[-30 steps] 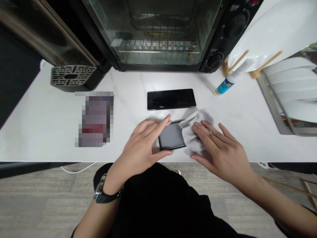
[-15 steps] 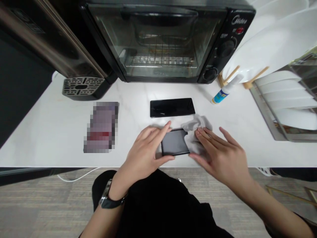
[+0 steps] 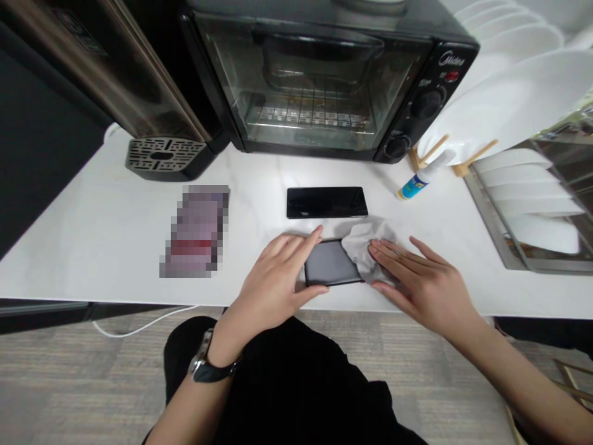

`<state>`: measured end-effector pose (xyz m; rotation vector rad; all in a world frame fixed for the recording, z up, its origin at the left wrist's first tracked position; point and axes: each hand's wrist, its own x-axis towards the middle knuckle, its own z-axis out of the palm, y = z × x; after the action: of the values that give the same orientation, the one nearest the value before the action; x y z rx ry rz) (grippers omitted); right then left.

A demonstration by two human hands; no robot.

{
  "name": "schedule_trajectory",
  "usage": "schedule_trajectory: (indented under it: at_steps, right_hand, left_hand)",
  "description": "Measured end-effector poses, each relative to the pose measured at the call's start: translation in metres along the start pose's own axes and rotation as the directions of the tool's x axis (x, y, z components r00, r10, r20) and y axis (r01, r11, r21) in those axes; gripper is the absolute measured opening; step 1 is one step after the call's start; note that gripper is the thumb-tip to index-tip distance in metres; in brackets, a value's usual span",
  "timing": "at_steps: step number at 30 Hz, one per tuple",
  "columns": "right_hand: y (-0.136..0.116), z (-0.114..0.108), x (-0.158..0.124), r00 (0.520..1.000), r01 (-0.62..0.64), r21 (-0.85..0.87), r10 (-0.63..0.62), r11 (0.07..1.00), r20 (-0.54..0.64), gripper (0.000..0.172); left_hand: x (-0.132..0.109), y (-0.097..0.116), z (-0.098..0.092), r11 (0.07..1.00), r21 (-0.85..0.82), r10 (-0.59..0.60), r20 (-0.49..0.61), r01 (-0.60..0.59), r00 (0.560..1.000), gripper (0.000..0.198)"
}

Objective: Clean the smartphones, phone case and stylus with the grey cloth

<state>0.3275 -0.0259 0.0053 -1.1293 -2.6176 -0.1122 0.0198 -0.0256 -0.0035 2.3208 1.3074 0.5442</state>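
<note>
While my left hand [image 3: 273, 281] pinches the dark phone [image 3: 330, 264] by its left end near the front edge of the worktop [image 3: 92, 247], my right hand [image 3: 417, 285], fingers laid flat, presses the grey cloth [image 3: 364, 241] onto its right end; I judge the wiping about half done.

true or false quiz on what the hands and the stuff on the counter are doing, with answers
1. The left hand grips the near phone by its edges. True.
2. The right hand lies flat on a cloth that overlaps that phone. True.
3. The far phone has a lit screen. False: its screen is dark.
4. The spray bottle stands upright. False: it lies tipped over beside the plate rack.
5. The oven door is shut. True.
</note>
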Motion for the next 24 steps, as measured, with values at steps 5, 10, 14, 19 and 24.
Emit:
schedule_trajectory:
  at_steps: [5, 10, 14, 19, 24]
  right_hand:
    - [-0.001, -0.005, -0.01, 0.987, 0.147, 0.11, -0.153, 0.983, 0.055, 0.061]
    - [-0.029, 0.013, 0.033, 0.934, 0.293, 0.305, -0.339, 0.906, 0.109, 0.071]
    - [-0.032, 0.02, 0.061, 0.933, 0.29, 0.305, -0.339, 0.907, 0.123, 0.075]
    - [0.006, 0.003, 0.035, 0.952, 0.221, 0.217, -0.259, 0.951, 0.164, 0.074]
    - [0.038, -0.018, -0.006, 0.94, 0.224, 0.139, -0.252, 0.965, 0.231, 0.08]
  left_hand:
    - [0.001, 0.0, 0.001, 1.0, -0.008, 0.022, -0.003, -0.022, 1.0, 0.097]
    - [0.0, 0.0, -0.002, 0.999, -0.012, 0.036, 0.001, -0.036, 0.999, 0.1]
    - [-0.001, -0.001, -0.005, 1.0, -0.015, 0.015, 0.006, -0.015, 1.0, 0.098]
    - [0.0, -0.001, -0.003, 1.0, -0.015, -0.005, -0.006, 0.005, 1.0, 0.099]
    - [0.002, 0.002, -0.001, 1.0, -0.025, -0.01, 0.005, 0.01, 1.0, 0.099]
